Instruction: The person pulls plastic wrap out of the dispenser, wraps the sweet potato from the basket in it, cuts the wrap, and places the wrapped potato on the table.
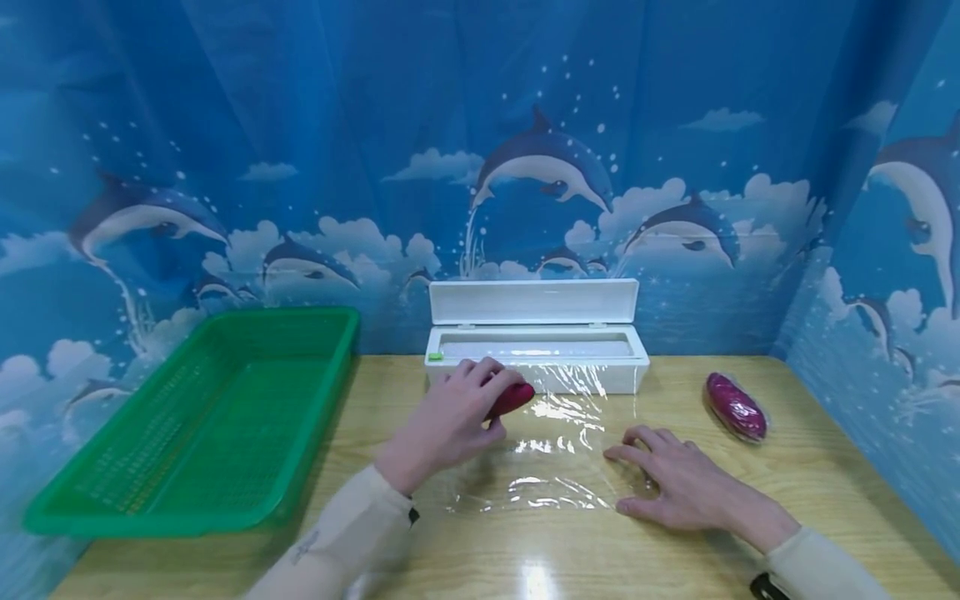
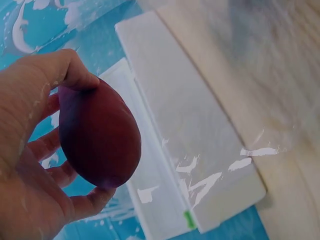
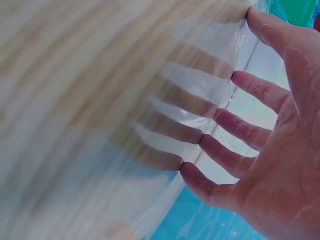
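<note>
- Sweet potato (image 1: 513, 400), or so we take the bare reddish-purple root to be, sits near the centre of the frame, just in front of the white box, over the upper left part of the film; it looks held off the worktop (image 1: 810, 467).
- Our left hand (image 1: 457, 421) grips it, thumb on one side and fingers curled round the other.
- Beneath it, the clear film (image 1: 555, 467) runs from the box over its front and down across the middle of the worktop, creased and shiny.
- Our right hand (image 1: 675, 483) is spread, its fingertips down at the film's right edge, right of centre.
- We judge the step in hand to be laying the root on the film while that edge is steadied; the next move calls for lowering it well inside the sheet, then folding film over it without letting it cling to itself.
- The white box (image 1: 465, 367) has its lid (image 1: 534, 302) raised, and a green piece (image 1: 435, 357) at its left end.
- Farther out, a wrapped root (image 1: 737, 408) lies at right and a green basket (image 1: 285, 312) at left.
</note>
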{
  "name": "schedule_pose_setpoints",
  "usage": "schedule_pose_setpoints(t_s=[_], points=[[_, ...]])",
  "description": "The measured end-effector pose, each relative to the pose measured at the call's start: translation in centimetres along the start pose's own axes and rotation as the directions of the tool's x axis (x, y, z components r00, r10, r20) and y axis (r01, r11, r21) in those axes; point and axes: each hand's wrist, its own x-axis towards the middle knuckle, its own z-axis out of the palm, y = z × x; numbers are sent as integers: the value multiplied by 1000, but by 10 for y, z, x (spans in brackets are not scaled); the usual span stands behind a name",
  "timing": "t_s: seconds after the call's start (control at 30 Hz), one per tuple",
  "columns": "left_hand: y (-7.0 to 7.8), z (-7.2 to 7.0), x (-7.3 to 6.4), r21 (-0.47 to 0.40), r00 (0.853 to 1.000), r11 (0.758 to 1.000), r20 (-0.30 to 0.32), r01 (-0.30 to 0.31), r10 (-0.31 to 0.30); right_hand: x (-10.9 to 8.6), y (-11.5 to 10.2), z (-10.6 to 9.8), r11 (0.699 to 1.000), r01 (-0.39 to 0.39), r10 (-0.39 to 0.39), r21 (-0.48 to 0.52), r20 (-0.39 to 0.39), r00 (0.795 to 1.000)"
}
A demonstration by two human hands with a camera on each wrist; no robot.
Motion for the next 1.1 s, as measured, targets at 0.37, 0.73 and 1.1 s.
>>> schedule_pose_setpoints(t_s=[0.37,0.73,1.1], points=[[19,24,17,-26,994,999,102,-35,38,1,0,-3,1000,8,-8,-1,9,1000],[32,46,32,-32,985,998,159,-55,60,3,1,-2,1000,-6,5,14,36,999],[34,67,35,3,970,997,233,-73,70,3,1,-3,1000,-8,8,6,39,999]])
